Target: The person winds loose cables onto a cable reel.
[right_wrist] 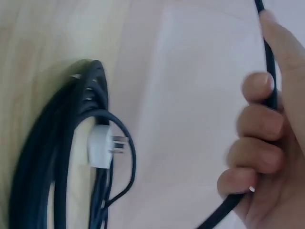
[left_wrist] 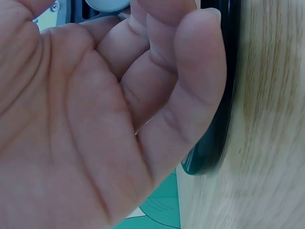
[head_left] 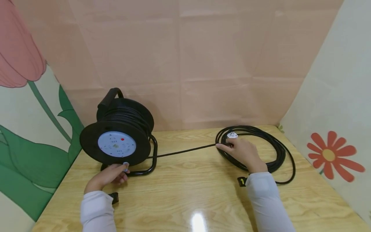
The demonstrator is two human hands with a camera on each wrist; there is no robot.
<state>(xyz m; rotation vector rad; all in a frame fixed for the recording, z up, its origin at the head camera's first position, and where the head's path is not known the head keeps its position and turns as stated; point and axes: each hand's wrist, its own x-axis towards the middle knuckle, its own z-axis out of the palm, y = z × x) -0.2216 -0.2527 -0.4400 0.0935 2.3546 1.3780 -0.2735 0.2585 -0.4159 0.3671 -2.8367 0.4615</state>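
A black cable reel (head_left: pixel 90 145) with a pale blue socket panel stands on the left of the table. My left hand (head_left: pixel 111 175) is at its lower front, thumb and fingers pinching the small pale knob (head_left: pixel 125 163) on the reel's face. The other left fingers curl near the reel's black tube frame (left_wrist: pixel 232 62). From the reel a black cable (head_left: pixel 185 150) runs across to my right hand (head_left: pixel 243 153), whose fingers curl round it (right_wrist: pixel 270 62). Beside that hand lies a coil of the same cable (head_left: pixel 275 145), with a white plug (right_wrist: pixel 99 147) inside it.
The wooden table (head_left: pixel 179 193) meets a pink sheet (head_left: pixel 203 64) at the back. A wall with a painted tulip (head_left: pixel 20 48) stands at left, and one with a red flower (head_left: pixel 328 155) at right.
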